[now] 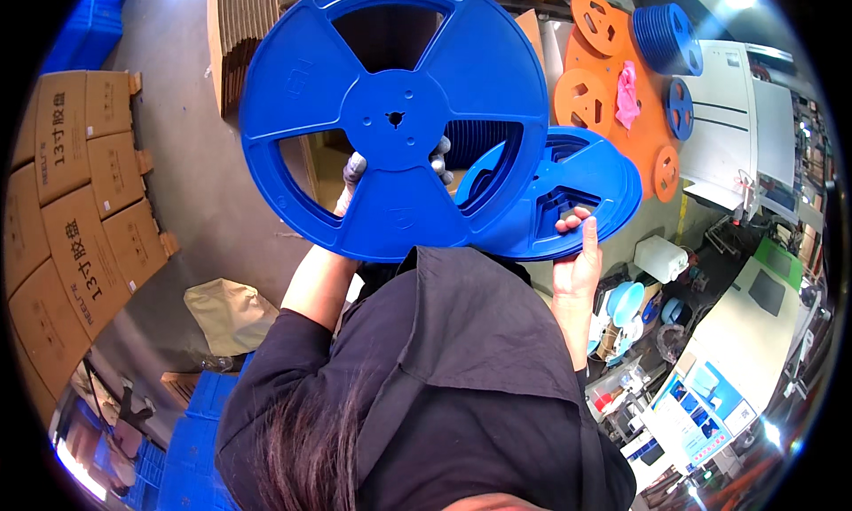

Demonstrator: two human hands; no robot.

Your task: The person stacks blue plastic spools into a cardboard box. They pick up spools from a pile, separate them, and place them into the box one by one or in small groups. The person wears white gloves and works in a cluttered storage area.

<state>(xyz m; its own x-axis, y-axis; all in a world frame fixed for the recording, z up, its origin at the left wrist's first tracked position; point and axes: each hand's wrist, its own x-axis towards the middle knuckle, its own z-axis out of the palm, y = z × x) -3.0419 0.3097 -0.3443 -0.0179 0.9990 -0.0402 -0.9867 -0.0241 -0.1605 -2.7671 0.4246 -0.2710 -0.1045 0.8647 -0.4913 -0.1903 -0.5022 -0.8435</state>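
**A:** ok, how would you handle this one? The big blue reel (399, 187) is right in front of the left hand (353, 171), face tipped toward the wearer, and there's a blue stack (614, 190) of similar reels at the right hand (579, 261).

**B:** Right side's readable: bare thumb and fingertips pinch the stack's rim beside one of its windows. Left is murkier. Just bits of grey glove show through the windows either side of the lower spoke, so I can't tell how firmly it grips.

**A:** Any tips?

**B:** I'd brace that left hand close behind the hub so the reel doesn't swing, and support the stack evenly from the right. The reel overlaps the stack just left of the right hand, so ease them past each other; imo the edges could snag in those windows.

**A:** And the containers?

**B:** Behind the reel, near the left hand, there's what looks like a cardboard carton (330, 160). Ribbed blue edges (482, 136) show past the left fingers, but can't say if they're inside it. Well left of that grip, stacked cartons (67, 169) look closed, contents hidden. Tan sack (229, 311) below-left of it: can't see in either.
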